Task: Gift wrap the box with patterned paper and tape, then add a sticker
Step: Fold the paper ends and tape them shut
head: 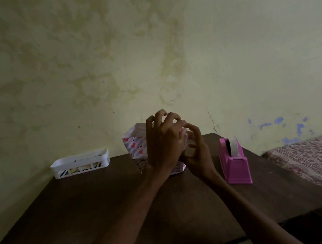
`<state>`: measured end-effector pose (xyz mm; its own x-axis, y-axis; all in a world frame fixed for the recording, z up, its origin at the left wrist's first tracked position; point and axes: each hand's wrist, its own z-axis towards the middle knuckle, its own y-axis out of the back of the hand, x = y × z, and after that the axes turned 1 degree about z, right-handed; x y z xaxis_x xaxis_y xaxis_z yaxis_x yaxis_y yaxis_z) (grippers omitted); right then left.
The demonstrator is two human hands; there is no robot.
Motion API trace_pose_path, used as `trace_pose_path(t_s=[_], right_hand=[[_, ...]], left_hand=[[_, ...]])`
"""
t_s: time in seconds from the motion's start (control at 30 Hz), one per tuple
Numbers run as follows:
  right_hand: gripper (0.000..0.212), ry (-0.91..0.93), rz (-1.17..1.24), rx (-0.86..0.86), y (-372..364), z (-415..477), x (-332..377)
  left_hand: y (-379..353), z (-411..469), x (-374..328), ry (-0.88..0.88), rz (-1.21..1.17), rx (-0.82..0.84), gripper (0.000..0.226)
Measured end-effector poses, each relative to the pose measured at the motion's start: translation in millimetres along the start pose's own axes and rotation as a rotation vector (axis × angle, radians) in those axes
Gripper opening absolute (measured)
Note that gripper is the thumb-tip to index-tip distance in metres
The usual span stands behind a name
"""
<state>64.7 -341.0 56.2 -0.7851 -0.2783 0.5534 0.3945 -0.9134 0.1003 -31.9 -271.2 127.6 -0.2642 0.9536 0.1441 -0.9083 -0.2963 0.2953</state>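
Dark surface (84,202) carries the half-wrapped box (139,155), left hand (163,143) and right hand (197,153) both gripping its patterned paper (133,135) at the open top; end folds, tape and sticker seemingly remain.

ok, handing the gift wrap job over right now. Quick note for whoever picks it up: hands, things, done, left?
Left hand: fingers curled over the top, gripping the white heart-patterned paper.
Right hand: appears to pinch the paper's fold at the right end.
Things: paper-covered box at the far middle of the dark wooden table; pink plastic tape dispenser to its right; white slotted plastic basket to its left.
Done: paper is round the box.
Left: upper left flap stands open; fold the ends, tape, add the sticker. No sticker visible.
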Motion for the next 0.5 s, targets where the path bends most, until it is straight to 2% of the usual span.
trace_pose_path(t_s=[0.13,0.27,0.33,0.4,0.5], right_hand=[[0.081,-0.012,-0.007,0.016,0.0,-2.7,-4.0],[0.087,-0.031,-0.01,0.049,10.8,-14.4,-9.6],[0.089,-0.023,-0.02,0.091,18.3,-21.4,-13.1],[0.086,-0.035,-0.069,0.146,24.5,-30.0,-18.6],[0.082,-0.059,-0.22,0.249,32.5,-40.7,-23.3]], left_hand=[[-0.5,-1.3,-3.6,0.017,-0.057,-0.043,0.016],[12.1,-22.9,-2.8,0.049,-0.098,-0.042,0.035],[18.5,-41.6,3.3,0.051,-0.014,0.048,0.051],[23.1,-63.4,9.3,0.079,0.039,0.222,0.064],[24.7,-91.1,11.4,0.161,0.009,0.451,0.056]])
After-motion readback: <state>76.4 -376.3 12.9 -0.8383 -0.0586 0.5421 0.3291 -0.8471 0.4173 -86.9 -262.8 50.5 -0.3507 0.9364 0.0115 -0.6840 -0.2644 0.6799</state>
